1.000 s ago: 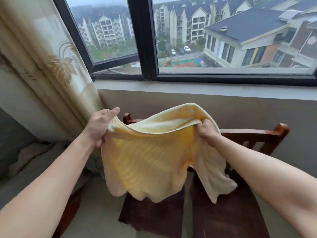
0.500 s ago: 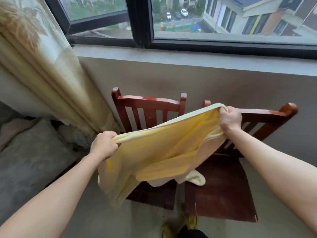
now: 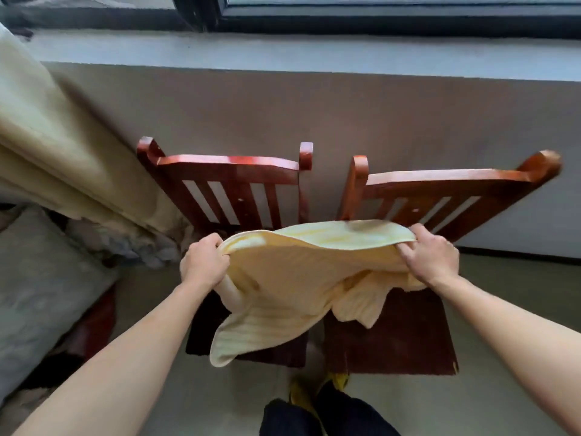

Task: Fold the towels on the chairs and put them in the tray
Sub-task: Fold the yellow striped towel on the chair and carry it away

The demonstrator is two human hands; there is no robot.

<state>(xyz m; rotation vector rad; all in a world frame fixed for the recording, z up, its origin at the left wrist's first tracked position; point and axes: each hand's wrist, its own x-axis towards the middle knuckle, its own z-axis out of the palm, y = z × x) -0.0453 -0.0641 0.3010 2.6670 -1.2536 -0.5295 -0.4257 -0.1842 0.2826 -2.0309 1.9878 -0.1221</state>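
Under the window sill a plain grey wall [image 3: 345, 114] backs two red-brown wooden chairs, the left chair [image 3: 226, 165] and the right chair [image 3: 440, 180], set side by side with a narrow gap between them. A cream curtain [image 3: 47, 146] hangs at the left.

The yellow towel [image 3: 298, 269] is held in the air just above the seats, stretched between both hands. The left hand [image 3: 204, 265] grips one end with its fingers [image 3: 215, 240] curled round the edge. The right hand [image 3: 430, 256] pinches the other end, its fingers [image 3: 405, 250] clamped over the cloth. No tray is in view.

The trouble I would expect lies in the cloth below the hands. The middle arches up, so the layers are probably not lying flat on each other. A long loose flap droops toward the front of the left seat and the gap between the chairs. If it is lowered like this, that flap could slide off the edge to the floor [image 3: 220, 401]. Beneath the right hand the towel is bunched on the right seat [image 3: 393, 341], and a fold pressed over that wad would likely come out lopsided. The edges also look uneven, so the corners may not meet.
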